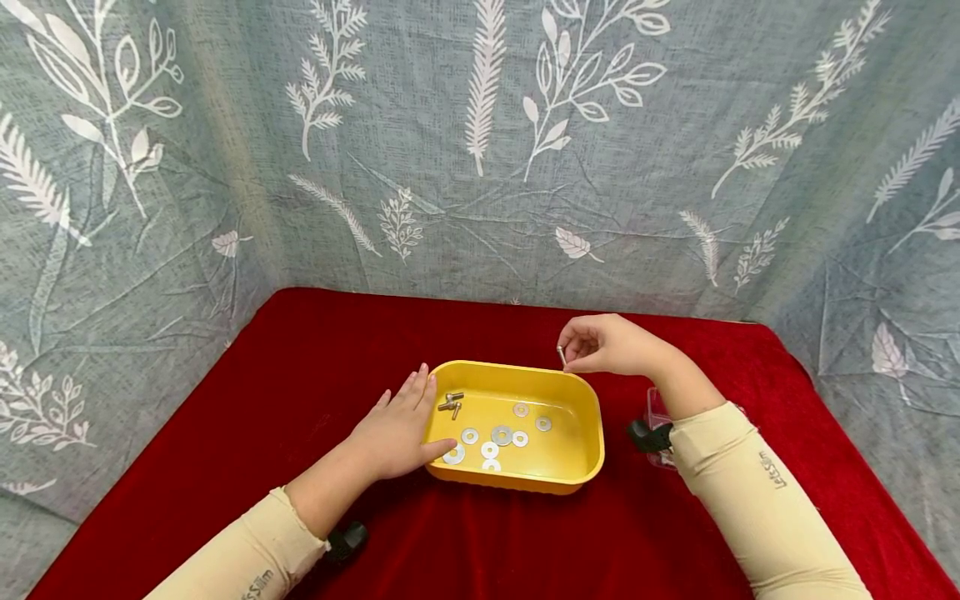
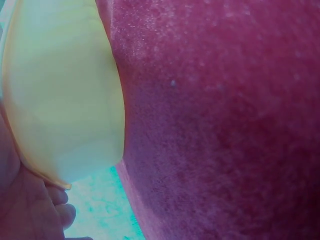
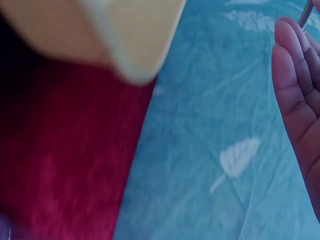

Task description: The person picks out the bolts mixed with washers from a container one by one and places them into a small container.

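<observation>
A yellow plastic tray sits on the red cloth. My left hand rests on its left rim with fingers extended and the thumb reaching over the inside. The left wrist view shows the tray's outer wall beside the left hand. Above the tray's far right corner, my right hand pinches a small metal bolt between thumb and fingers. In the right wrist view only the bolt's shaft shows at the fingertips. Several bolts lie at the tray's left, with several flat washers around its floor.
A clear plastic box stands right of the tray, partly covered by the right forearm; its contents are mostly hidden. Red cloth covers the table, and a grey-blue leaf-patterned curtain hangs behind and at both sides.
</observation>
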Motion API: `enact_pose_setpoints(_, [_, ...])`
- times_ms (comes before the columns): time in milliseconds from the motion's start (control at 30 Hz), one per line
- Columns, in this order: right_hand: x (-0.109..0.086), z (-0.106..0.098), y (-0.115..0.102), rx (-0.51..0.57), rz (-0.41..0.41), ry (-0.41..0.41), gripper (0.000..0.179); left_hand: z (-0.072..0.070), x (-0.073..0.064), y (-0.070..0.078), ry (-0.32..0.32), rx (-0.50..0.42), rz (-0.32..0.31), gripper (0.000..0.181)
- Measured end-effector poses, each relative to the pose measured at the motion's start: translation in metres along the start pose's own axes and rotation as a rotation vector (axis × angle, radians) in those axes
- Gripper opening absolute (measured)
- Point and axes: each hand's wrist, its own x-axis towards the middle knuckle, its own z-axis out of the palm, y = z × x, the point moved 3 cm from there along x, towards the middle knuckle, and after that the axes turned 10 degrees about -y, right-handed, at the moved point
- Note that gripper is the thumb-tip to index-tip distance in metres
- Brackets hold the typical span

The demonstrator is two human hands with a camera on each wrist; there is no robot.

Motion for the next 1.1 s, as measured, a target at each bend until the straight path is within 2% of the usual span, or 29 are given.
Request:
enact_pose_setpoints(433, [-0.062,-0.028,0.038,0.000,0.090,0.099,0.023,0.000,0.000,-0.001,-0.012,-0.011,-0.003,0.093])
enact_pose_setpoints(733, [-0.099,-0.030,0.064,-0.002,0.127,0.134,0.023,0.002,0.001,-0.001,-0.013,0.003,-0.008,0.095])
enact_pose_setpoints(1100, [-0.132,-0.029,0.079,-0.002,0.162,0.144,0.023,0.000,0.001,-0.001,-0.019,-0.004,-0.007,0.094])
